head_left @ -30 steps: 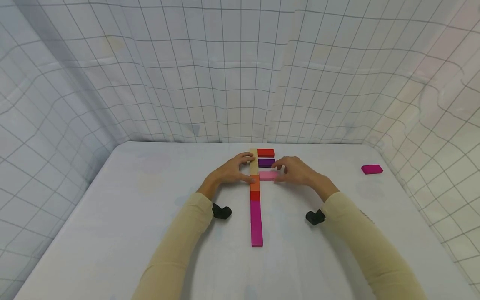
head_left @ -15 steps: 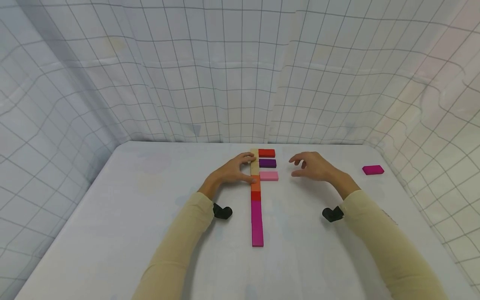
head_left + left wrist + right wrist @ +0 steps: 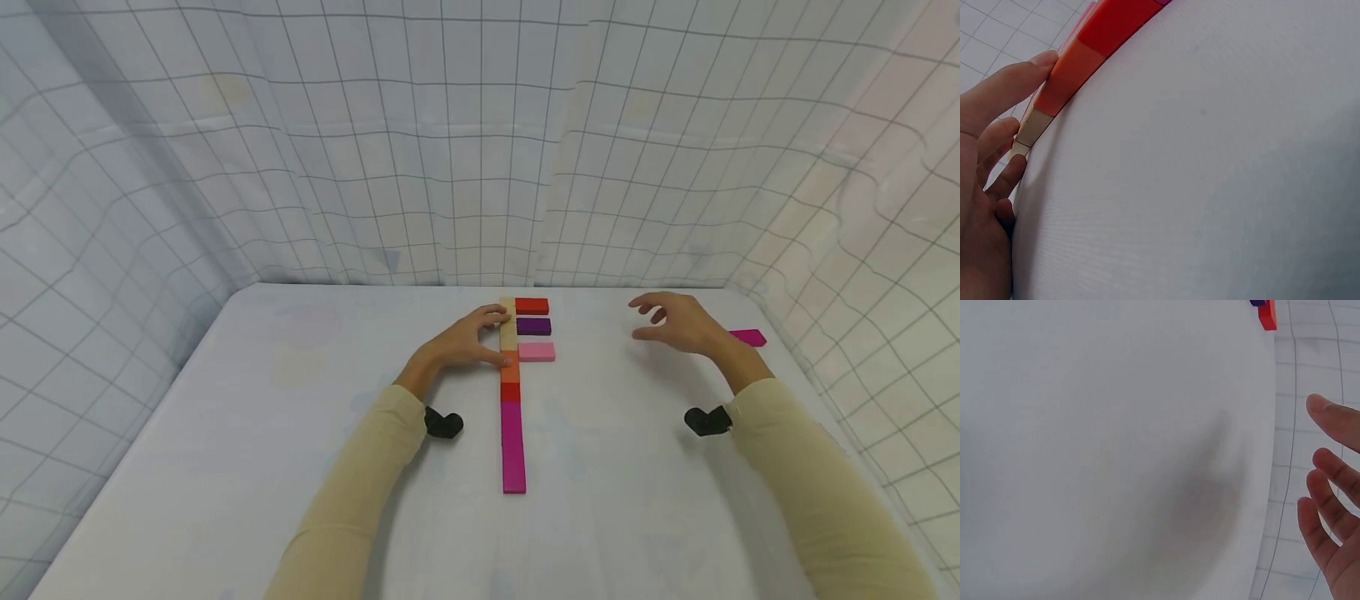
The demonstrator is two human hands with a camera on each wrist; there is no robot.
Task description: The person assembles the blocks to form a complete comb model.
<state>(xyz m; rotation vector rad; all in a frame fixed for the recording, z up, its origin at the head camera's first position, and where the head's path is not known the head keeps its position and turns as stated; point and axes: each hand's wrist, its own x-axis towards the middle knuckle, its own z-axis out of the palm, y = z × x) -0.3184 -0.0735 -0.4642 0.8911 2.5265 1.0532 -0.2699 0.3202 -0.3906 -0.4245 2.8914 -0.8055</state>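
My left hand [image 3: 459, 340] rests against a line of flat blocks, thumb on the orange block [image 3: 511, 372] and fingertips on the natural wood blocks [image 3: 508, 335]. The left wrist view shows the thumb touching the orange block [image 3: 1066, 75] near its top edge. Nearer to me the line continues with a red block [image 3: 510, 392] and a magenta stretch [image 3: 513, 446]. Beside its far part lie a red block [image 3: 532, 306], a purple block [image 3: 534, 327] and a pink block [image 3: 537, 352]. My right hand [image 3: 681, 322] hovers with fingers loosely bent, holding nothing.
A separate magenta block [image 3: 750, 337] lies near the table's right edge, partly hidden behind the right wrist. A white sheet with a grid pattern [image 3: 480, 167] rises behind and at both sides of the white table [image 3: 300, 467].
My right hand has let go of the pink block and moved right and slightly away, toward the lone magenta block. The left hand and the blocks stay essentially in place.
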